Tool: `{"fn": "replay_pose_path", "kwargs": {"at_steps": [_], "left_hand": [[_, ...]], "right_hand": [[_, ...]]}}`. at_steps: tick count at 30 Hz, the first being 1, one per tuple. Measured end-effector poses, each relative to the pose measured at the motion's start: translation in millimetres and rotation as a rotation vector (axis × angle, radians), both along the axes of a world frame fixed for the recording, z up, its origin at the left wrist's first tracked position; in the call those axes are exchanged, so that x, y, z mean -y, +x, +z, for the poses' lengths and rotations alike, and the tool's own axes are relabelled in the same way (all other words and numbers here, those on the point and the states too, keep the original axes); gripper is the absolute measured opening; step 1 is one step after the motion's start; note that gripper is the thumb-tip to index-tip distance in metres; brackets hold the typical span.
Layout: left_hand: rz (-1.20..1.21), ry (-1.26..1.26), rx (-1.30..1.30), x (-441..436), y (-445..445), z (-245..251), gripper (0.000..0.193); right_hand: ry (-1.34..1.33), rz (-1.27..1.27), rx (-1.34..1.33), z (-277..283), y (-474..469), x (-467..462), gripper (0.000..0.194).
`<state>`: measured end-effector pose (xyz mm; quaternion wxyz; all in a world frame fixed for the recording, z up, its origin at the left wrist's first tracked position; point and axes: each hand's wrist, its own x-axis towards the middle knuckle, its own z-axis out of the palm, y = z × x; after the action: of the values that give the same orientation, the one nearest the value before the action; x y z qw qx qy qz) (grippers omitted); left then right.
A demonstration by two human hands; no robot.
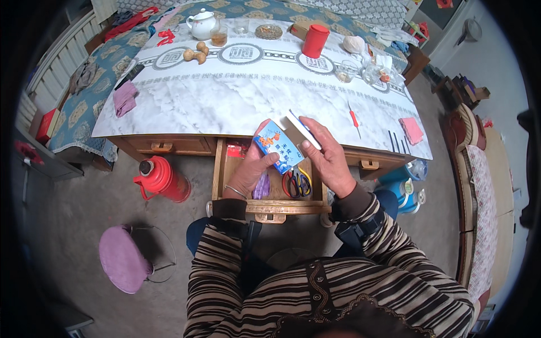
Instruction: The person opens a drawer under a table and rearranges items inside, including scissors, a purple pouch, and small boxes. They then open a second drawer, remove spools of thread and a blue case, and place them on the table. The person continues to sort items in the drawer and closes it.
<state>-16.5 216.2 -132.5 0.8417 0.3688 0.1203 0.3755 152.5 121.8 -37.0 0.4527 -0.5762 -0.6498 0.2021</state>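
My left hand point(252, 165) holds a small blue printed cardboard box point(279, 145) with a cartoon giraffe and writing on it, tilted above an open wooden drawer point(291, 209). My right hand point(329, 154) grips a second box-like piece, white outside and grey-brown inside point(301, 130), close against the blue box; whether the two are joined, I cannot tell. Under my hands the drawer holds scissors point(299, 183) with dark handles, beside red and yellow handles, a purple plastic packet point(261, 186) and a red packet point(236, 150).
A marble-patterned table point(186, 105) carries a red-handled screwdriver-like tool point(354, 118), pink cloth point(411, 130), a red canister point(315, 41), glass cup point(346, 71) and white teapot point(202, 25). A red thermos point(164, 179) and a purple stool point(124, 258) stand on the floor, left.
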Motion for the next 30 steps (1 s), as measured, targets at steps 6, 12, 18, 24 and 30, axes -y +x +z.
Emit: {"fn": "replay_pose_path", "kwargs": {"at_steps": [6, 12, 18, 24, 30], "left_hand": [[0.068, 0.167, 0.012, 1.7, 4.2, 5.8, 0.094], [0.088, 0.215, -0.028, 1.1, 6.4, 4.4, 0.096], [0.105, 0.262, -0.024, 2.4, 8.1, 2.3, 0.096], [0.124, 0.308, -0.029, 1.3, 9.0, 0.0, 0.096], [0.136, 0.307, -0.028, 2.9, 9.1, 0.1, 0.095]], "right_hand": [[0.031, 0.011, 0.066, -5.4, -5.2, 2.9, 0.056], [0.059, 0.021, 0.022, -9.0, -1.6, -1.0, 0.045], [0.034, 0.019, -0.031, -16.2, -3.5, -0.9, 0.040], [0.029, 0.026, -0.096, -18.3, -3.2, -3.1, 0.039], [0.035, 0.036, -0.024, -22.2, -2.4, -2.2, 0.040]]}}
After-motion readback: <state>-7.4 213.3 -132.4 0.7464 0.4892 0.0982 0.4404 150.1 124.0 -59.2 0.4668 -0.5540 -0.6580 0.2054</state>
